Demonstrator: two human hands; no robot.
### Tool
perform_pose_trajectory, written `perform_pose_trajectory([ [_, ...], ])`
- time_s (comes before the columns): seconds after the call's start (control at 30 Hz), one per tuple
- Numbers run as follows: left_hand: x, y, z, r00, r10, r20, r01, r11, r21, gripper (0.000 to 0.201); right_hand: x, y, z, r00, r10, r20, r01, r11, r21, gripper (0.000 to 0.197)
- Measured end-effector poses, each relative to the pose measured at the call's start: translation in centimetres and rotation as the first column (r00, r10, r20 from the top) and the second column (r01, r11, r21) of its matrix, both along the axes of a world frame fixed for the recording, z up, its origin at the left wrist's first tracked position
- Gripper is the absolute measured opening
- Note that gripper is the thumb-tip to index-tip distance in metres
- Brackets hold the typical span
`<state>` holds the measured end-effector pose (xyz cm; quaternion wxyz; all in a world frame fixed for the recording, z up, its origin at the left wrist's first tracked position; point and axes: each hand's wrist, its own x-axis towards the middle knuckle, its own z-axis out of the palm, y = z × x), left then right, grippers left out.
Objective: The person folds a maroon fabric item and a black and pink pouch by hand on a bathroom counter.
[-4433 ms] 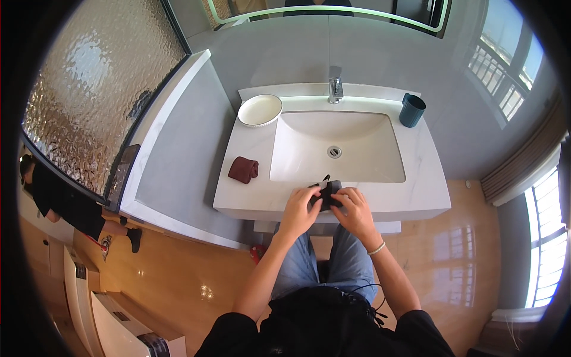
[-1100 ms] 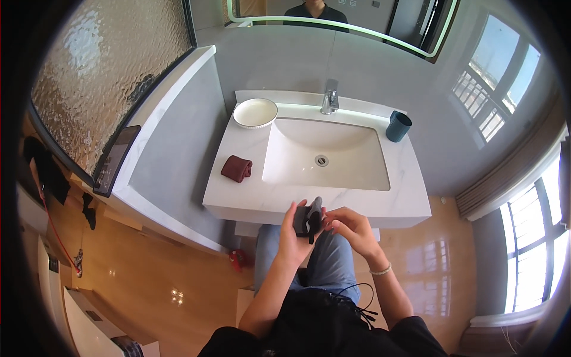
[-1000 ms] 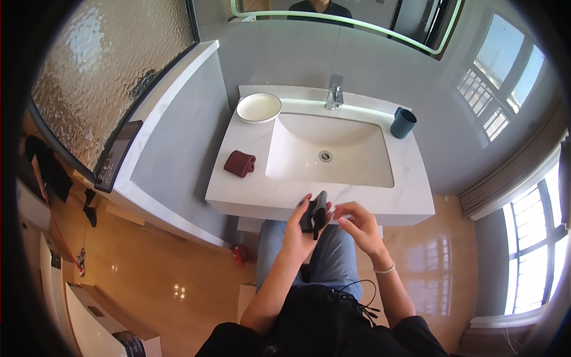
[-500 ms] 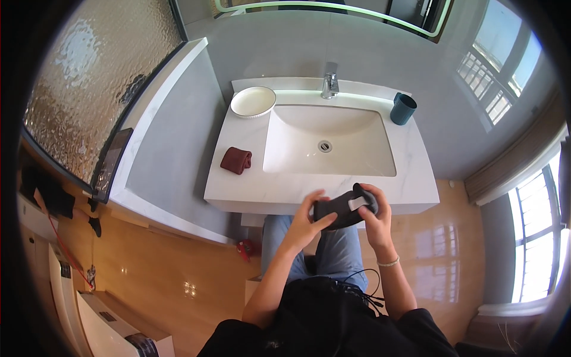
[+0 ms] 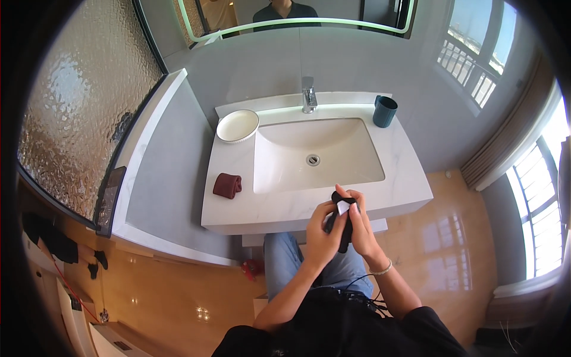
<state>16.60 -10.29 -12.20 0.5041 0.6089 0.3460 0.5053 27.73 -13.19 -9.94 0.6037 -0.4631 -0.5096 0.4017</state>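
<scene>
Both my hands are close together over my lap, just in front of the near edge of the white countertop (image 5: 285, 213). Between them is a small black cloth bundle (image 5: 345, 241), with a white tag (image 5: 344, 206) showing at its top. My left hand (image 5: 323, 235) wraps it from the left, its thumb beside the tag. My right hand (image 5: 361, 229) closes on its other side, with fingertips at the top. The fingers cover much of the cloth, so its exact kind cannot be made out. A folded maroon cloth (image 5: 227, 185) lies on the counter's left part.
Behind the maroon cloth sits a white oval bowl (image 5: 238, 126). The sink (image 5: 351, 140) is set into the counter, with a chrome faucet (image 5: 309, 99) behind it. At the back right corner stands a teal mug (image 5: 385, 112). Another person's legs (image 5: 53, 243) show at the far left.
My hands have drawn together and turned the black cloth bundle from lying sideways to upright, now squeezed narrower. The view has tilted up, bringing more of the mirror in.
</scene>
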Motion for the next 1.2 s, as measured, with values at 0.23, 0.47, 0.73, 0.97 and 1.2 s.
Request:
perform_pose_trajectory([
  [0.23, -1.7, 1.2, 4.0, 0.999, 0.054, 0.000, -0.052, 0.966, 0.254, 0.015, 1.1, -0.2, 1.7, 0.998, 0.044, 0.043, -0.047, 0.997, 0.069, 0.047],
  [0.47, -3.7, 5.6, 9.2, 0.951, -0.054, 0.304, 0.074, 0.996, -0.053, 0.032, 3.9, 1.2, 5.3, 0.843, -0.016, -0.538, 0.007, 1.000, -0.019, 0.042],
  [0.73, -1.9, 3.9, 6.0, 0.930, -0.359, 0.080, 0.360, 0.933, -0.003, 0.044, 3.6, 2.1, 8.0, 0.824, -0.120, -0.553, 0.070, 0.991, -0.110, 0.039],
  [0.97, -2.2, 4.9, 7.3, 0.958, -0.124, 0.259, 0.190, 0.950, -0.248, 0.025, 4.1, 3.3, 1.8, 0.941, -0.289, -0.177, 0.288, 0.957, -0.027, 0.039],
  [1.2, -3.0, 3.9, 6.3, 0.952, -0.303, 0.041, 0.305, 0.931, -0.200, 0.028, 2.1, 1.9, 0.1, 0.999, 0.022, -0.049, -0.022, 1.000, -0.011, 0.024],
])
